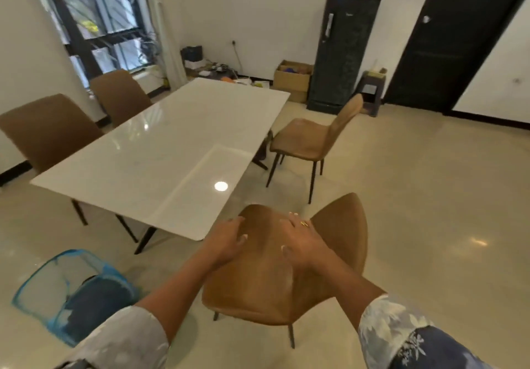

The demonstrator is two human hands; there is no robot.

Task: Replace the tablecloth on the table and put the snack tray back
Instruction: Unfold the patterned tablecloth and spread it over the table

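Empty, both: I see the left hand [229, 239] loosely curled and the right hand [299, 239] spread flat over the near chair [269, 288]. Just beyond stands the white table [160, 144]; a blue mesh basket [43, 297] sits on the floor, left.

Under the grip we see a brown chair [275, 288] on a glossy beige floor [415, 210]. Just ahead and left of the grip stands a white glossy table [160, 150], which reflects a round light. Beyond the table, a second chair [48, 130] and a third chair [120, 93] stand before a dark-framed window [94, 18] with daylight. Ahead and right of the grip, a fourth chair [304, 139] faces the table. Far ahead, by the white wall [258, 10], we see a dark fridge [341, 53], a cardboard box [292, 81] and a black door [459, 33].
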